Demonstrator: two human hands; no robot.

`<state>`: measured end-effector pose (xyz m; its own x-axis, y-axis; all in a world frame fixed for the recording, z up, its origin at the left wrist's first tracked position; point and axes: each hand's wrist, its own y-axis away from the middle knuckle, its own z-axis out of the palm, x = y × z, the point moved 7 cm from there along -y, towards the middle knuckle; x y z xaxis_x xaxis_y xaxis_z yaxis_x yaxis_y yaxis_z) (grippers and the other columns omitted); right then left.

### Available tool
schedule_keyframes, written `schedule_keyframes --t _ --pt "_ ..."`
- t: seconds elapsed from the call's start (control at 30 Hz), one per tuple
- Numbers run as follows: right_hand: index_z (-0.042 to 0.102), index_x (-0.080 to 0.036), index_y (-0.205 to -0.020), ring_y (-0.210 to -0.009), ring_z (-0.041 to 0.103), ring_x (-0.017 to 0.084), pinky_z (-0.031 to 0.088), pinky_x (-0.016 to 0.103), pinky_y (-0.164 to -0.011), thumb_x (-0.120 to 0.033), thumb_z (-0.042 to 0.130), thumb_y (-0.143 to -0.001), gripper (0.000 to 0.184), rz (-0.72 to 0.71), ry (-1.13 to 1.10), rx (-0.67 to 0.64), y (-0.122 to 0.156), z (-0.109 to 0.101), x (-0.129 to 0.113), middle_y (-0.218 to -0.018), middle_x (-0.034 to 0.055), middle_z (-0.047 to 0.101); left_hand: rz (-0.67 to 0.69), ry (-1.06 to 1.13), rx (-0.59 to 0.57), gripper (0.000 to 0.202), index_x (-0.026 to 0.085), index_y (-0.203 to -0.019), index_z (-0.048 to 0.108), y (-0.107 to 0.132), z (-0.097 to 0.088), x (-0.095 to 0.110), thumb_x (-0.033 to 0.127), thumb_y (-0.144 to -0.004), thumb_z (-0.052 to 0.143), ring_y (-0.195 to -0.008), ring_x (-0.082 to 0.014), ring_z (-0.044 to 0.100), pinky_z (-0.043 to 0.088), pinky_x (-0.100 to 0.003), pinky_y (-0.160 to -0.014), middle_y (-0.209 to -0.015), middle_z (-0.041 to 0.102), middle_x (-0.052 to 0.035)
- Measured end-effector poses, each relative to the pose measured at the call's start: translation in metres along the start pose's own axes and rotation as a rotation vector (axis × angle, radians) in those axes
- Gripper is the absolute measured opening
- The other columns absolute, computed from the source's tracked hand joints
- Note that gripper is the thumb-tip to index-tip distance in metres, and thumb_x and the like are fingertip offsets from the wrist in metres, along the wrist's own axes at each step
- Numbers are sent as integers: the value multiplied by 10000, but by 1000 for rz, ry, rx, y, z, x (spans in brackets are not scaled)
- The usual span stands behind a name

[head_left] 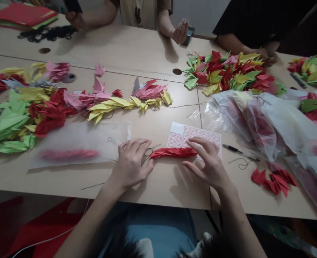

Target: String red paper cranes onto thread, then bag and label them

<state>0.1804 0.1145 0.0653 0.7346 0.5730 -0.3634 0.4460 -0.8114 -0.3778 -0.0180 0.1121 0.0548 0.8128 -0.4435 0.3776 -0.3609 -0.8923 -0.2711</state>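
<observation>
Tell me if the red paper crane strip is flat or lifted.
Flat on the table: the red paper crane strip lies along the tabletop between the left hand and right hand.

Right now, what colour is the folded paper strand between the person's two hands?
The folded paper strand is red, shown best in the head view.

Matt red origami paper point(173, 152) lies on smooth wood laminate point(158, 186).
</observation>
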Motion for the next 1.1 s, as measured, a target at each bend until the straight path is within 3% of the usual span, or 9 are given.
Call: schedule_keyframes --t 0.17,0.3,0.43,0.67,0.77,0.93,1.0,1.1 --pt "500 -184 -1227 -1078 556 249 291 447 -959 -337 535 -907 356 -133 14 -168 -28 39 -42 -1169 135 612 -99 -61 -36 304 178 -1140 586 18 14 -11 263 -850 564 -1111 -250 518 327 -399 -898 -1195 607 -83" --pt "568 -184 -1150 -946 594 216 278 447 -952 -281 492 -935 248 -148 34 -258 -37 61 -49 -1043 92 666 -128 -68 -6 146 194 -980 641 19 21 -12 258 -887 548 -1041 -232 533 338 -383 -864 -1133 630 -63" --pt "615 -207 -1051 -861 592 191 309 434 -920 -259 462 -948 192 -124 -1 -185 -32 63 -41 -955 51 682 -121 -47 20 102 189 -893 641 21 18 -14 249 -886 559 -1007 -220 543 325 -380 -858 -1073 649 -48" --pt "628 -242 -1047 -893 588 211 414 429 -863 -223 513 -912 179 -86 -134 -89 -23 59 -29 -970 63 671 -147 -30 12 90 176 -871 618 28 8 -28 217 -890 540 -989 -223 552 309 -393 -871 -1024 662 -47" --pt "634 -243 -1035 -887 591 213 446 427 -837 -216 534 -895 174 -82 -182 -83 -24 57 -29 -948 64 668 -172 29 -16 122 180 -964 608 26 5 -31 228 -891 523 -988 -224 563 314 -405 -895 -1024 663 -51" --pt "635 -245 -1032 -876 591 206 459 414 -816 -180 562 -863 196 -85 -234 -71 -24 54 -29 -942 60 665 -84 194 -135 377 160 -1241 514 10 8 -15 127 -871 447 -1131 -216 529 356 -377 -949 -1221 609 -83" --pt "637 -241 -1023 -876 590 199 457 401 -809 -166 559 -858 197 -84 -244 -76 -24 54 -28 -946 57 665 -68 273 -210 352 174 -1224 539 1 11 -10 136 -890 434 -1099 -198 558 373 -365 -953 -1185 634 -65" --pt "634 -241 -1019 -884 589 194 449 400 -818 -167 563 -854 195 -68 -241 -95 -23 56 -26 -957 51 664 -22 322 -303 229 188 -1057 635 -8 13 -10 175 -911 459 -978 -177 609 411 -333 -893 -1025 685 -37"
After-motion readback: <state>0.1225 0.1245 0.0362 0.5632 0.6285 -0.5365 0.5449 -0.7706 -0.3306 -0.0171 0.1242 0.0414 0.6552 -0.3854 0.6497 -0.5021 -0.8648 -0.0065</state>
